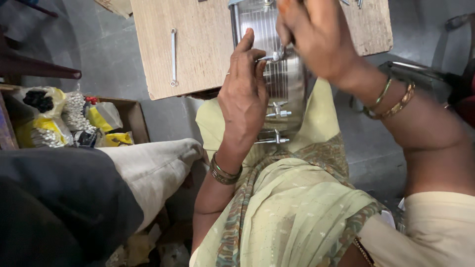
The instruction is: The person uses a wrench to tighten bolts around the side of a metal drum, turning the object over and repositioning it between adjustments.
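Steel, ribbed and shiny, the container (277, 74) leans against the wooden bench (198, 44) at upper centre, small taps along its side. The left hand (243, 96) pinches one tap fitting (271, 58); the right hand (316, 34), just above, grips something hidden, apparently tightening it. Next comes steady turning. A spanner (173, 57) lies left.

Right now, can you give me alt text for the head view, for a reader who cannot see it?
A person's left hand steadies a ribbed steel container with small metal taps, propped between lap and a wooden board, while the right hand works at its upper part. A spanner lies on the board; a cardboard box of bagged parts sits left.
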